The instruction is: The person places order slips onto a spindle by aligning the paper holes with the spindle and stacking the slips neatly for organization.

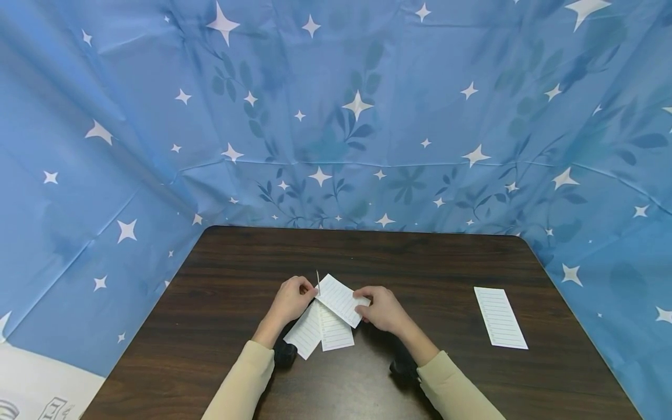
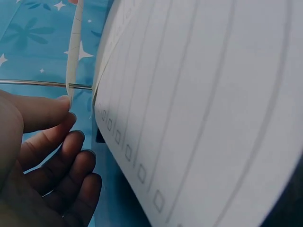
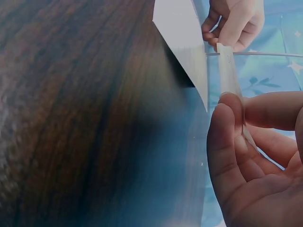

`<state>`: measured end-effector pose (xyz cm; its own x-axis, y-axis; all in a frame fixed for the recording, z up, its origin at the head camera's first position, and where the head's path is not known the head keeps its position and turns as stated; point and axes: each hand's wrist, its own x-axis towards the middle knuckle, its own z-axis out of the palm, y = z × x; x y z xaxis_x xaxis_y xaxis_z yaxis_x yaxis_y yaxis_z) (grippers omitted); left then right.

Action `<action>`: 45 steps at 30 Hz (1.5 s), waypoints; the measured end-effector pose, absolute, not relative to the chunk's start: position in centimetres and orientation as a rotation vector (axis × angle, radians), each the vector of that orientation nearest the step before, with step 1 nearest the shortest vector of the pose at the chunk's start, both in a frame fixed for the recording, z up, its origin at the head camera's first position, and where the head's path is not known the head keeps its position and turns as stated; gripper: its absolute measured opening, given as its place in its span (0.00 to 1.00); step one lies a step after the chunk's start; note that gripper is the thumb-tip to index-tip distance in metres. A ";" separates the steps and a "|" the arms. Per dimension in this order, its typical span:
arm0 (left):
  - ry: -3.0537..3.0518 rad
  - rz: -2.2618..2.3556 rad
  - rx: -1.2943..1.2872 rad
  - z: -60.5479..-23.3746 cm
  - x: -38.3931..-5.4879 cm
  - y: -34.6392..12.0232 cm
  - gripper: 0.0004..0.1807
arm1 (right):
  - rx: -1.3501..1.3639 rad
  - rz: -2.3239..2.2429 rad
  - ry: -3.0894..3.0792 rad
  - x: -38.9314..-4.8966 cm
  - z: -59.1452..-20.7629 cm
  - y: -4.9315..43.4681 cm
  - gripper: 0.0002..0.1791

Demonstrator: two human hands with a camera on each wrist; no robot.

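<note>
My left hand point(image 1: 291, 300) pinches the corner of a white lined card point(image 1: 340, 297) between thumb and finger. The right edge of that same card is held between the thumb and fingers of my right hand point(image 1: 382, 309). Through the card near my left fingertips runs a thin metal wire point(image 2: 33, 83); whether it is part of a ring cannot be told. Below hang two more lined cards, one tilted left point(image 1: 304, 332) and one nearly upright point(image 1: 335, 331). Small checkboxes line the edge of a near card point(image 2: 189, 118) in the left wrist view.
Another lined card point(image 1: 500, 318) lies on the right of the dark wooden table point(image 1: 420, 256). Black wrist devices point(image 1: 285, 354) sit under both forearms. Blue star-patterned cloth point(image 1: 336, 140) hangs behind the table. A white printed object point(image 1: 42, 379) is at the lower left.
</note>
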<state>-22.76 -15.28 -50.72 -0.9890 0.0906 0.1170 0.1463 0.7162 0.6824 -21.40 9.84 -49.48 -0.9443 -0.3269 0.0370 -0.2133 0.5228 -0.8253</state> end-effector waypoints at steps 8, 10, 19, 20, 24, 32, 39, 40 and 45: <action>-2.888 -1.077 -0.163 -51.4 -23.1 -14.9 0.08 | -0.544 -1.324 2.681 -21.2 -50.0 9.8 0.16; -2.897 -1.069 -0.158 -51.3 -23.0 -14.8 0.08 | -0.551 -1.299 2.697 -21.2 -50.1 9.7 0.16; -2.914 -0.982 -0.162 -50.9 -23.0 -14.5 0.09 | -0.573 -1.223 2.756 -21.2 -50.4 9.6 0.17; -2.923 -0.978 -0.156 -50.8 -23.0 -14.6 0.09 | -0.574 -1.219 2.758 -21.2 -50.4 9.6 0.17; -2.940 -0.980 -0.144 -50.9 -23.0 -14.7 0.09 | -0.560 -1.202 2.753 -21.0 -50.3 9.7 0.16; -2.945 -1.022 -0.175 -50.8 -23.0 -15.0 0.05 | -0.517 -1.213 2.742 -20.6 -49.8 10.4 0.16; -2.945 -1.033 -0.259 -50.5 -23.0 -15.2 0.02 | -0.472 -1.214 2.741 -20.5 -49.6 11.1 0.16; -2.948 -1.036 -0.263 -50.5 -23.0 -15.2 0.02 | -0.454 -1.213 2.736 -20.5 -49.5 11.2 0.16; -2.952 -1.043 -0.277 -50.5 -23.0 -15.2 0.01 | -0.441 -1.194 2.742 -20.3 -49.1 11.9 0.15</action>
